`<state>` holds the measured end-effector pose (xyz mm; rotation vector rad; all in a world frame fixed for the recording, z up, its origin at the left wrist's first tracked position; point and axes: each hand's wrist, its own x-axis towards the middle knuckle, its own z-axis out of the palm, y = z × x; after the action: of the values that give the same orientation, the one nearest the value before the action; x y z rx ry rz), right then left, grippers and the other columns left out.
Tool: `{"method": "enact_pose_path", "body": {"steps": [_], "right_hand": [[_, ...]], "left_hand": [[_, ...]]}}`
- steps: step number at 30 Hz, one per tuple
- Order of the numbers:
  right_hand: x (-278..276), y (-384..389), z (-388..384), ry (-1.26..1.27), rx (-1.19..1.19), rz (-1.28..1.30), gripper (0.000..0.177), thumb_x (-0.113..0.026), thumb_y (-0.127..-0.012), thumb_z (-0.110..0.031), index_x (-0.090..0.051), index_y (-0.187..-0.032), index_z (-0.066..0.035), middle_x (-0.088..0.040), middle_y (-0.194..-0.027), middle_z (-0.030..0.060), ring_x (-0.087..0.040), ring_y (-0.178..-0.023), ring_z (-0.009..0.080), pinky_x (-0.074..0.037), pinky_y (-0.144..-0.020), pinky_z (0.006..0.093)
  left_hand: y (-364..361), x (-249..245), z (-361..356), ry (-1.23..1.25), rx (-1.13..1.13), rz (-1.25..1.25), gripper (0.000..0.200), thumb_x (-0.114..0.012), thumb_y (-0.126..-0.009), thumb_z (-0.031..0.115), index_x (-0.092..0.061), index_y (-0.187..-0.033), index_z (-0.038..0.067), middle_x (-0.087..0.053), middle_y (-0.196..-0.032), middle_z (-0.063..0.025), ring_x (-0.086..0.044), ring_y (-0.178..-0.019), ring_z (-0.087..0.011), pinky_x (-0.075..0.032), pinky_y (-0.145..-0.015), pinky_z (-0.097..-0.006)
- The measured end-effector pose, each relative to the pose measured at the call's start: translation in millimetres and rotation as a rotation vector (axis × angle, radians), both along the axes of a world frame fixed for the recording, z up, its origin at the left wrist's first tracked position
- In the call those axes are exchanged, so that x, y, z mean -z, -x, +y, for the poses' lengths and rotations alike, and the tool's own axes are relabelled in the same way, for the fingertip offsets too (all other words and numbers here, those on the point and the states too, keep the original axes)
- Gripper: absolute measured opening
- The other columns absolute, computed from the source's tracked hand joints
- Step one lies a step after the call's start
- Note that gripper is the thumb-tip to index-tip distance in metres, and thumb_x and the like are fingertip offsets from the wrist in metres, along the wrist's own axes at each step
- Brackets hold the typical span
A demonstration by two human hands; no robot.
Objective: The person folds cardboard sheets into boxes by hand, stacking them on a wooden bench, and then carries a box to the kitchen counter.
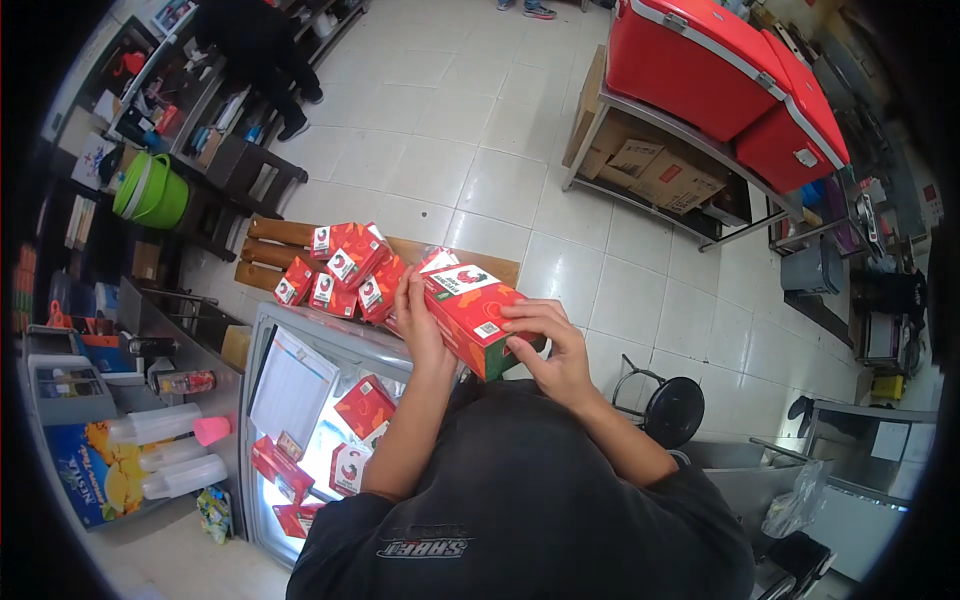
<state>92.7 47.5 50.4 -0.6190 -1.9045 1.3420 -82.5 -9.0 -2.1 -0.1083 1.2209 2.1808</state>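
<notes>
A red box (468,308) with a white label and a green end is held between my two hands in front of my chest. My left hand (420,325) is pressed along its left side. The fingers and thumb of my right hand (548,350) grip its right end. Just beyond, several similar red boxes (345,268) lie in a loose pile at the top edge of a glass-fronted cooler (262,375). More red boxes (365,405) show inside or behind the cooler's glass; which of the two I cannot tell.
A black round stool (673,411) stands at the right. Red cooler chests (700,60) sit on a metal table at the upper right. A green bucket (152,190) is at the left. A person (250,45) in dark clothes stands by shelves at the upper left.
</notes>
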Motion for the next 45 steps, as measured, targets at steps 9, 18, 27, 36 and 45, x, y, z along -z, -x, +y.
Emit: {"method": "enact_pose_path", "body": {"steps": [9, 18, 27, 36, 45], "right_hand": [[34.2, 25.4, 7.1, -0.077, 0.027, -0.066, 0.016, -0.078, -0.078, -0.005, -0.074, -0.094, -0.005, -0.074, -0.103, 0.0052, -0.061, -0.108, 0.026, -0.046, -0.097, 0.039], [41.5, 21.5, 21.0, -0.178, -0.006, -0.122, 0.021, -0.079, -0.078, -0.012, -0.074, -0.098, -0.01, -0.072, -0.107, 0.0001, -0.059, -0.107, 0.0213, -0.038, -0.094, 0.036], [-2.8, 13.1, 41.8, -0.321, -0.091, -0.285, 0.037, -0.078, -0.08, -0.026, -0.071, -0.113, -0.011, -0.065, -0.121, 0.0058, -0.057, -0.117, 0.0275, -0.029, -0.109, 0.0476], [24.8, -62.5, 80.5, 0.455, -0.622, -0.173, 0.037, -0.064, -0.094, -0.019, -0.064, -0.125, 0.001, -0.068, -0.12, 0.0125, -0.063, -0.113, 0.0208, -0.048, -0.098, 0.0364], [-44.0, -38.2, 54.0, -0.27, -0.422, -0.248, 0.046, -0.085, -0.073, -0.019, -0.065, -0.111, -0.005, -0.062, -0.126, 0.0171, -0.063, -0.113, 0.0338, -0.052, -0.09, 0.0369]], "left_hand": [[-34.2, -2.1, -20.1, -0.042, 0.338, 0.136, 0.041, -0.05, -0.104, 0.025, -0.05, -0.139, 0.003, -0.034, -0.154, -0.0153, -0.014, -0.151, -0.0247, -0.017, -0.119, -0.0387], [-25.0, 2.6, -17.3, 0.231, 0.39, 0.497, 0.035, -0.06, -0.099, 0.016, -0.052, -0.13, 0.001, -0.045, -0.142, -0.0201, -0.045, -0.133, -0.0235, -0.038, -0.109, -0.0347], [3.7, -26.4, -9.2, 0.205, 0.521, 0.632, 0.019, -0.062, -0.099, 0.017, -0.06, -0.104, -0.001, -0.067, -0.111, -0.0135, -0.062, -0.103, -0.0148, -0.047, -0.093, -0.029], [-38.1, -64.4, -44.0, 0.067, 0.876, 0.75, 0.032, -0.059, -0.098, 0.021, -0.06, -0.123, 0.001, -0.057, -0.133, -0.0154, -0.05, -0.129, -0.0251, -0.034, -0.111, -0.0391], [-34.8, -63.8, -49.8, 0.042, 0.917, 0.523, 0.04, -0.048, -0.103, 0.019, -0.047, -0.137, -0.002, -0.052, -0.14, -0.0154, -0.05, -0.127, -0.0194, -0.039, -0.108, -0.0343]]}}
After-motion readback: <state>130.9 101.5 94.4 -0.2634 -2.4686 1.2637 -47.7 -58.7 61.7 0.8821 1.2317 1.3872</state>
